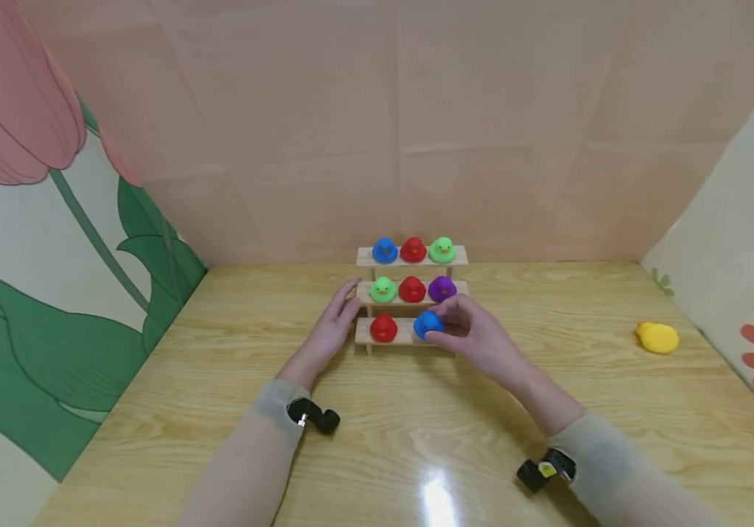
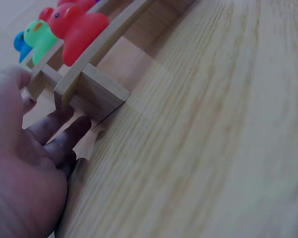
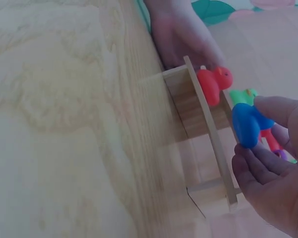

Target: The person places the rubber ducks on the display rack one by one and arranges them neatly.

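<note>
A small wooden three-step stand holds rubber ducks. My right hand pinches a blue duck between thumb and fingers at the right part of the lowest step; in the right wrist view this blue duck appears just off the board. On the left of that step sits a red duck. My left hand is beside the stand's left end, fingers loosely extended, with fingertips right at the wooden ends in the left wrist view.
The middle step bears a green duck, a red duck and a purple duck. Blue, red and green ducks line the top step. Far right on the table lies a yellow duck. A wall rises behind.
</note>
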Motion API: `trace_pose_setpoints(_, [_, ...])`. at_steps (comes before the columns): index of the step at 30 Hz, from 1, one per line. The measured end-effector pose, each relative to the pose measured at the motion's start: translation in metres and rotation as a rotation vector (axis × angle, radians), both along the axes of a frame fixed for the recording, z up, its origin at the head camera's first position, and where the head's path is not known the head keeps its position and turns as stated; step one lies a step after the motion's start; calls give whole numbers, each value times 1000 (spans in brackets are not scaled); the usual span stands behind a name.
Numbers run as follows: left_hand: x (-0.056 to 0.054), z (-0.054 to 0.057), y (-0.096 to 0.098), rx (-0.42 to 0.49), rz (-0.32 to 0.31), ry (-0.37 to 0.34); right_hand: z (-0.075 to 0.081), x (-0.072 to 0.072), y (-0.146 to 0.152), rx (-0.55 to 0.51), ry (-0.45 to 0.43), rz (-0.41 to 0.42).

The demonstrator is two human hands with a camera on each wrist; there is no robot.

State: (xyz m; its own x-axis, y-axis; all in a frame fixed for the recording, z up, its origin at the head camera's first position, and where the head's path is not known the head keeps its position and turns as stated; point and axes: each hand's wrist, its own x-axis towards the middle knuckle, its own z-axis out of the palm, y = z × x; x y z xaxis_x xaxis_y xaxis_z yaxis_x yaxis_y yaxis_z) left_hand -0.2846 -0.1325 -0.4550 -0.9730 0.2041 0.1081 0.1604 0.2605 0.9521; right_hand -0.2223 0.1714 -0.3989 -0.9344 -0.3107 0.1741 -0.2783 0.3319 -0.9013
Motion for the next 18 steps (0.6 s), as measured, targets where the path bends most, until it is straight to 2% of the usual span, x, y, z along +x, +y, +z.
trace_pose_setpoints(18, [0, -1, 0, 16, -6, -1, -13, -8, -21, 96, 54, -43])
